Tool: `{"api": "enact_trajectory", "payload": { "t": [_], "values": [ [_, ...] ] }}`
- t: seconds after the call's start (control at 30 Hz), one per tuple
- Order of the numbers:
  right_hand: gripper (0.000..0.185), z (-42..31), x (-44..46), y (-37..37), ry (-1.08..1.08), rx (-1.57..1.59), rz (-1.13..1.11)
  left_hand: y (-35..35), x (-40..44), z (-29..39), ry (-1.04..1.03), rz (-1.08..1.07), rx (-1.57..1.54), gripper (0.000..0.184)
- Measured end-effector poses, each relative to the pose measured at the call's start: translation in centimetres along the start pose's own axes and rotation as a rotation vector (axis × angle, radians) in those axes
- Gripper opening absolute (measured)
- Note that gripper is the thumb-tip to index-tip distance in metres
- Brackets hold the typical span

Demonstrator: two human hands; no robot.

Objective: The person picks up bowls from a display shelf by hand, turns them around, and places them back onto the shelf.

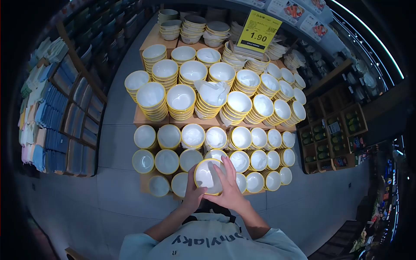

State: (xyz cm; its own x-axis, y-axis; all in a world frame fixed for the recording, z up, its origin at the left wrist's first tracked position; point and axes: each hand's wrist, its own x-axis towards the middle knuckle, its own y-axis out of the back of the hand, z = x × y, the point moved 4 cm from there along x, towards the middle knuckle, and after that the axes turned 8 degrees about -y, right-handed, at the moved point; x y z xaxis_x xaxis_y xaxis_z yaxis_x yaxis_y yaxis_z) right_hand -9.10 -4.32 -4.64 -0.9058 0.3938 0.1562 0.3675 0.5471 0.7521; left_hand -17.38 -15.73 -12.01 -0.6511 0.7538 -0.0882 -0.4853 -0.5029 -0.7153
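Both my hands hold a white bowl with a yellow rim [205, 174], raised in front of my chest over the lowest rows of the display. My left hand [193, 192] wraps round its left side, the thumb at the near rim. On the right side my right hand [231, 190] grips it, with some fingers reaching across the opening and others beyond the far rim. The bowl's mouth tilts up toward me. Just beyond it stand stacks of similar bowls, such as a bowl [167, 161] at the left and a bowl [239, 160] at the right.
Stepped wooden platforms [149, 117] carry several stacks of bowls, some with white paper inside. A yellow price sign [258, 32] showing 1.90 stands at the back. Shelves of folded cloth [45, 104] flank the left, wooden compartment shelves [333, 134] the right. Grey floor [117, 186] surrounds the display.
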Motion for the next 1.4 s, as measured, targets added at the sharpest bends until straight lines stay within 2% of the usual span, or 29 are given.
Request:
{"api": "enact_trajectory", "payload": {
  "t": [0.03, 0.1, 0.23, 0.4, 0.5, 0.67, 0.77, 0.87, 1.0, 1.1, 1.23, 1.4],
  "values": [
    [0.111, 0.6, -0.4, -0.3, -0.013, 0.0, -0.008, 0.7, 0.1, -0.9, 0.013, 0.006, -0.005, 0.093],
    [0.112, 2.0, -0.9, -1.0, -0.155, 0.116, -0.135, 1.4, 0.4, -1.8, 0.019, -0.055, 0.336, 0.093],
    [0.115, 3.6, -2.2, -1.3, -0.196, 0.104, -0.196, 0.7, 0.2, -2.2, 0.093, -0.125, 0.327, 0.089],
    [0.114, 4.3, -0.7, -1.1, -0.169, 0.015, -0.222, 1.9, 1.1, -3.8, 0.037, -0.129, 0.395, 0.089],
    [0.112, 4.4, 0.2, -0.7, -0.129, -0.04, -0.217, 2.3, 0.8, -4.9, 0.028, -0.058, 0.381, 0.09],
    [0.113, 6.0, 0.4, -0.4, -0.142, -0.07, -0.201, 1.3, 1.4, -6.1, -0.039, -0.082, 0.364, 0.083],
    [0.113, 7.0, 0.9, -0.8, -0.14, -0.125, -0.174, 0.9, 0.7, -5.4, -0.059, -0.011, 0.314, 0.078],
    [0.112, 7.2, 2.8, -1.9, -0.116, -0.156, -0.169, 4.1, -0.5, -6.5, -0.133, 0.161, 0.438, 0.072],
    [0.11, 6.4, 5.8, -5.4, -0.061, -0.201, -0.178, 6.7, -2.1, -5.3, -0.142, 0.288, 0.351, 0.06],
    [0.11, 6.3, 7.5, -8.6, -0.024, -0.22, -0.203, 8.7, -3.3, -4.1, -0.168, 0.343, 0.444, 0.058],
    [0.107, 7.0, 8.3, -12.4, -0.014, -0.191, -0.217, 10.7, -4.4, -2.6, -0.204, 0.436, 0.501, 0.046],
    [0.105, 7.5, 8.3, -14.6, -0.021, -0.273, -0.192, 12.1, -5.6, -1.9, -0.24, 0.501, 0.442, 0.041]
  ]
}}
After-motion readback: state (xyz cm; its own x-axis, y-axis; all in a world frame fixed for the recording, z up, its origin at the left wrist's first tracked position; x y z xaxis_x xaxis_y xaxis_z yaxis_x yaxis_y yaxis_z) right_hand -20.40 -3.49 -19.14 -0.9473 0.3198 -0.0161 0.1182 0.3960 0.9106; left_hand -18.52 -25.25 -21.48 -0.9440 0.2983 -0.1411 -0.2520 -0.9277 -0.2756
